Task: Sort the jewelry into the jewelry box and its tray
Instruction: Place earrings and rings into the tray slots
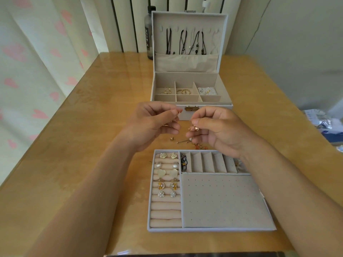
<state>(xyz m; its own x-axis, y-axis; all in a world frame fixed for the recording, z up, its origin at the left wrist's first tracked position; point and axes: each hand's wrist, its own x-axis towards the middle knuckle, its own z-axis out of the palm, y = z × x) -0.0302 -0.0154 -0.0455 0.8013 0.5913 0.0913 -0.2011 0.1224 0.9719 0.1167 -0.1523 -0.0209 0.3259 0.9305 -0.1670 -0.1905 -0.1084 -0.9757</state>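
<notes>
The open white jewelry box (191, 103) stands at the table's far middle, black necklaces (185, 42) hanging in its lid and gold hoops (182, 91) in its compartments. Its tray (154, 190) lies near me, with several pairs of earrings (168, 173) tucked into the ring rolls on the left. Above the gap between box and tray, my left hand (152, 123) pinches a thin gold earring hook (49, 113). My right hand (213, 130) pinches a small gold earring (194, 127). Loose earrings (182, 140) lie on the table under my hands.
A dark bottle (148, 34) stands behind the box on the left. Plastic bags and papers (323, 125) lie at the table's right edge. A curtain hangs on the left. The tray's perforated stud panel (219, 199) holds nothing.
</notes>
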